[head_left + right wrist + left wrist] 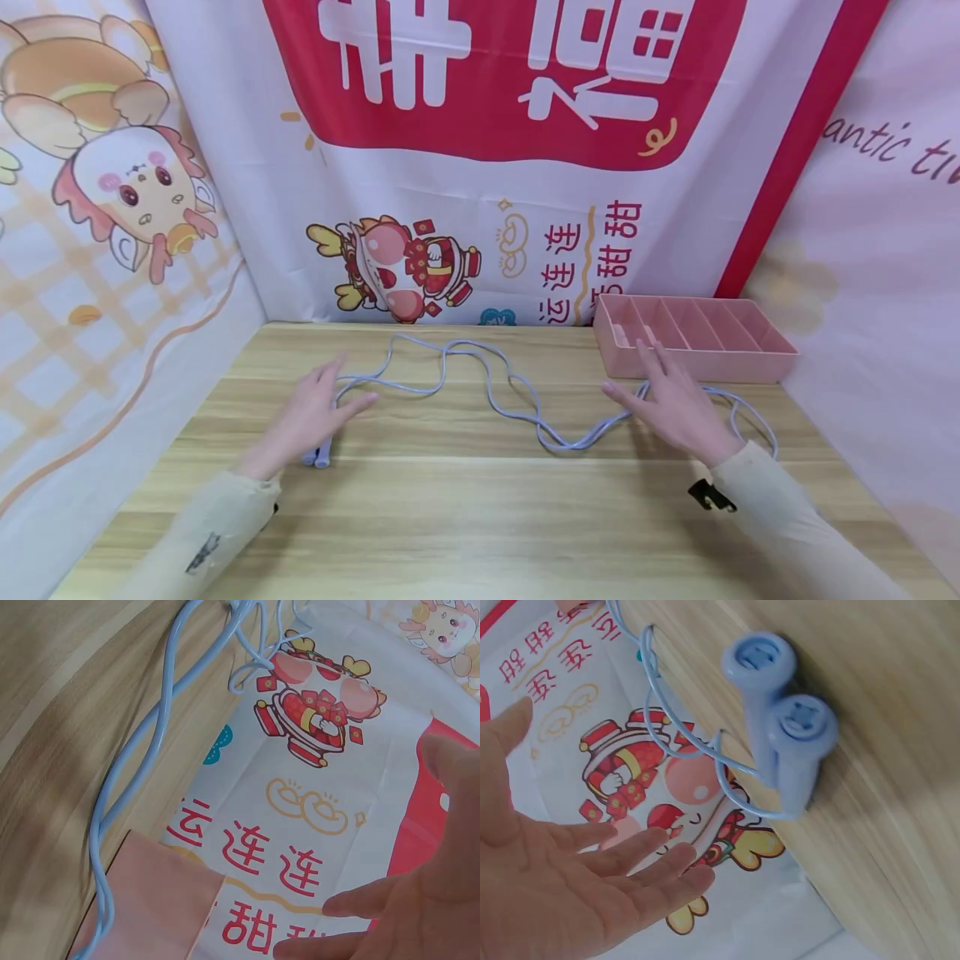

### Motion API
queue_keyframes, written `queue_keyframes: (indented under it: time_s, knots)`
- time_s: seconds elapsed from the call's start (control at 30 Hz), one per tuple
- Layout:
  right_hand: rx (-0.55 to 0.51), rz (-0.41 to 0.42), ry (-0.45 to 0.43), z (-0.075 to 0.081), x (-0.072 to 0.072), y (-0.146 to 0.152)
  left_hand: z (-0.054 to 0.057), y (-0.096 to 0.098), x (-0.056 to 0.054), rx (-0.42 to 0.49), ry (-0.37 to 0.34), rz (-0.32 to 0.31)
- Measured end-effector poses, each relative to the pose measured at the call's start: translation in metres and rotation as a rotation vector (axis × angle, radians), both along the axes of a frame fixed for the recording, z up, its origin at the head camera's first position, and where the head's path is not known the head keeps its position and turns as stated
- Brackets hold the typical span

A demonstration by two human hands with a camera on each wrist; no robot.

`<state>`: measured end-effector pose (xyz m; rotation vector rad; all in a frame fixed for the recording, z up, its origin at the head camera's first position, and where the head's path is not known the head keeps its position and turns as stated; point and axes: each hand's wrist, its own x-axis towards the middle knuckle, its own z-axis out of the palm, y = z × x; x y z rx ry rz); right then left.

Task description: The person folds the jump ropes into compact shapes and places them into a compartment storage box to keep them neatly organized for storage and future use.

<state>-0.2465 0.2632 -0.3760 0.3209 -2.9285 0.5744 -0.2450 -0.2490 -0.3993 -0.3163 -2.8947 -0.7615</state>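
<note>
Wooden tabletop (480, 525), walled by printed cloth (457, 187), bears blue rope (573, 447).

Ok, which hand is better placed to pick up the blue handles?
Probably left: the left hand is close to the handles, while the right hand is by the pink box.

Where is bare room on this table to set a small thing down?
Widest: the front of the table, between the left sleeve and right sleeve, nearer than the blue rope. Smaller: at the back, between the rope and the pink box. Crowded: the right, with rope, box and right hand close together, and the left, around the handles near the left hand.
</note>
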Motion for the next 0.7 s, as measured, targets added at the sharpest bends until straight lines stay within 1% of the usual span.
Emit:
queue_keyframes:
  time_s: [0.1,0.17,0.2,0.23,0.33,0.4,0.43,0.5,0.57,0.63,0.7]
  knots:
    - [-0.025,0.016,0.019,-0.001,0.0,-0.001,0.002,-0.007,0.0,0.003,0.003,0.013]
    - [-0.04,0.013,0.008,-0.002,0.0,-0.001,0.003,-0.011,-0.001,0.004,0.012,0.02]
    - [-0.05,0.008,-0.009,-0.002,0.0,-0.002,0.003,-0.014,-0.002,0.009,0.001,0.025]
    - [-0.058,0.001,-0.026,-0.002,0.0,-0.002,0.003,-0.016,-0.003,0.023,-0.012,0.032]
    - [-0.093,-0.014,-0.075,-0.001,0.001,-0.002,0.005,-0.026,-0.003,0.089,-0.081,0.054]
    - [-0.131,-0.008,-0.078,-0.001,0.001,-0.003,0.007,-0.033,-0.003,0.126,-0.137,0.078]
    - [-0.152,-0.001,-0.069,-0.001,0.0,-0.003,0.007,-0.035,-0.003,0.136,-0.148,0.087]
    - [-0.205,0.028,-0.033,-0.002,-0.001,-0.004,0.007,-0.041,-0.002,0.14,-0.159,0.101]
    - [-0.288,0.074,0.002,-0.005,-0.002,-0.004,0.006,-0.044,-0.003,0.142,-0.167,0.11]
    - [-0.381,0.138,0.028,-0.007,-0.002,-0.005,0.004,-0.046,-0.004,0.154,-0.181,0.113]
    - [-0.468,0.201,0.028,-0.009,-0.004,-0.005,0.002,-0.046,-0.004,0.167,-0.202,0.118]
